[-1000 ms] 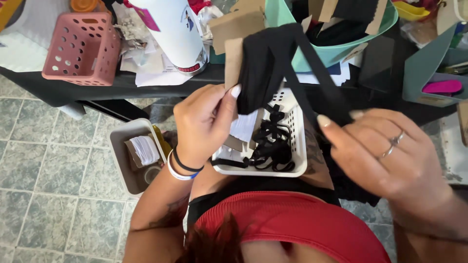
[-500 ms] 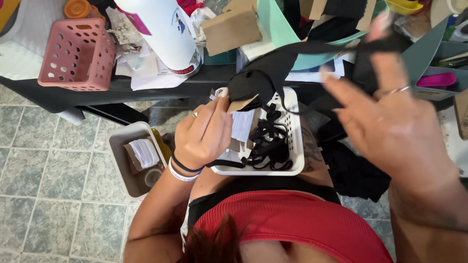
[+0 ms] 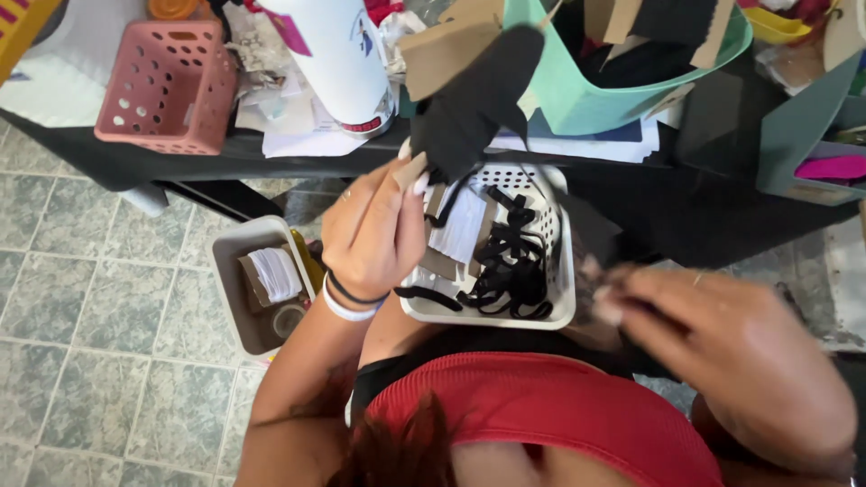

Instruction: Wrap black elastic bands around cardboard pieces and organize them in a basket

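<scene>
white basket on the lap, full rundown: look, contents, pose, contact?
The white basket looks like moulded plastic, rectangular with rounded corners and perforated walls. It sits roughly level on the person's lap, just below the black table edge. Inside lie tangled black straps and a white-wrapped card. The left hand hovers over its left rim; contact is unclear.

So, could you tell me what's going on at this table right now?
A person in a red top is handling black fabric pieces over a white basket of black straps on their lap. The left hand pinches a black cloth piece with a brown card and holds it up above the basket. The right hand, blurred, is low beside the basket; whether it grips anything is unclear. A pink basket sits on the table.
</scene>
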